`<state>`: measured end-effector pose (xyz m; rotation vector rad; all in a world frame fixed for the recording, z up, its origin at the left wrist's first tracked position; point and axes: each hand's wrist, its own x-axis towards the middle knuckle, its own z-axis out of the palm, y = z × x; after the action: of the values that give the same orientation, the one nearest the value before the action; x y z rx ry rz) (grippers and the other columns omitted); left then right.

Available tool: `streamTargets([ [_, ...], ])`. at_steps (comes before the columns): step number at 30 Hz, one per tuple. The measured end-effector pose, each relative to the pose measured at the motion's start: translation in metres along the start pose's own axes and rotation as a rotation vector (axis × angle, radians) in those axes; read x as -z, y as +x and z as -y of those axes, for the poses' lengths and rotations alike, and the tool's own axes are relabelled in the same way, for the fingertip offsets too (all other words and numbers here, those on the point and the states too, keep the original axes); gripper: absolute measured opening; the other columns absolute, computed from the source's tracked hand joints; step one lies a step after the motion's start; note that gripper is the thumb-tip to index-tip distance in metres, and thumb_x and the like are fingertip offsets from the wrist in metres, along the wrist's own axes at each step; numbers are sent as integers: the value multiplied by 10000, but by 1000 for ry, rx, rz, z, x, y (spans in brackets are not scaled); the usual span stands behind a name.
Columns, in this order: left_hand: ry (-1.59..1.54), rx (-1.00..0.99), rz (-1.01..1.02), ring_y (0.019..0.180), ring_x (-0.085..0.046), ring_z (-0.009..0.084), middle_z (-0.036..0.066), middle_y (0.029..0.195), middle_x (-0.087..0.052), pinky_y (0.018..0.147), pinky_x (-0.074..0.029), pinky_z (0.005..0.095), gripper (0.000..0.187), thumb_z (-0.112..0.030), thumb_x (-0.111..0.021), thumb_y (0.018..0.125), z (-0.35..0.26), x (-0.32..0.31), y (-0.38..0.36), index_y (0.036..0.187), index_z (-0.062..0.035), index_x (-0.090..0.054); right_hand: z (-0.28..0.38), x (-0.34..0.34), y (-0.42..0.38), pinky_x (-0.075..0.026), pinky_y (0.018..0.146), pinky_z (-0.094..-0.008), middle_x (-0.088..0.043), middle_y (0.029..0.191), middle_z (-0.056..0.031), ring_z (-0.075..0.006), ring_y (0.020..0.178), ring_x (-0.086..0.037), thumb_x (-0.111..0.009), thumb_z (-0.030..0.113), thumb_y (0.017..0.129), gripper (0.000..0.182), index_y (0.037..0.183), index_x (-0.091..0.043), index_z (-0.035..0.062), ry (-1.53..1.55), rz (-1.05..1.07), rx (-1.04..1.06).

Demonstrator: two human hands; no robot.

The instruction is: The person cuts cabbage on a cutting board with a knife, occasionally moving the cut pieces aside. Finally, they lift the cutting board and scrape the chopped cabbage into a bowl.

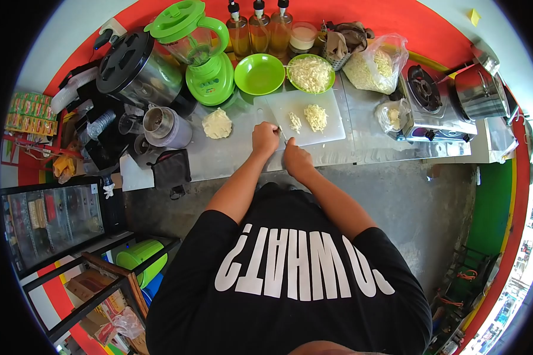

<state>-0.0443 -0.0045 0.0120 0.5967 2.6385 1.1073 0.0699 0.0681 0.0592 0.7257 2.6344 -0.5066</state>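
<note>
A white cutting board (331,112) lies on the steel counter. On it are a larger pile of pale shredded food (315,118) and a smaller one (295,122) to its left. My left hand (266,138) is closed at the board's left edge, by the tip of a thin blade. Just right of it, my right hand (298,160) is closed round the handle of what looks like a knife (283,135), at the board's front edge. Whatever my left fingers pinch is too small to name. A pale lump (217,123) rests on the counter to the left.
Behind the board stand an empty green bowl (259,74), a green bowl of shreds (311,74), a green blender (210,80) and pump bottles (259,29). A bag of shreds (373,68) and a stove (423,100) are at the right, a metal container (166,127) at the left.
</note>
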Motion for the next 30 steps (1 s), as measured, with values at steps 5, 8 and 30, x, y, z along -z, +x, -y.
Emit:
streamTargets([
  [5, -38, 80, 10, 809, -734, 309, 157, 855, -747, 786, -581, 387, 143, -109, -693, 800, 2, 0, 2, 896, -65, -789, -1, 7, 14, -591, 816, -443, -708, 1003, -283, -395, 961, -720, -564, 103, 936, 283, 1148, -427, -27, 4, 53, 35],
  [8, -3, 65, 38, 807, -737, 294, 144, 852, -752, 778, -581, 376, 138, -104, -697, 800, -1, 3, 5, 895, -66, -790, 0, 18, 10, -589, 819, -449, -703, 1021, -288, -401, 978, -714, -581, 92, 923, 304, 1151, -418, -27, 2, 92, 48],
  [30, -161, 395, 77, 797, -739, 307, 165, 824, -750, 784, -583, 382, 71, -77, -728, 744, -5, 0, 7, 787, -63, -783, -1, -9, 6, -585, 801, -472, -711, 993, -271, -410, 943, -718, -507, 83, 959, 310, 1220, -394, -39, 84, 40, -26],
])
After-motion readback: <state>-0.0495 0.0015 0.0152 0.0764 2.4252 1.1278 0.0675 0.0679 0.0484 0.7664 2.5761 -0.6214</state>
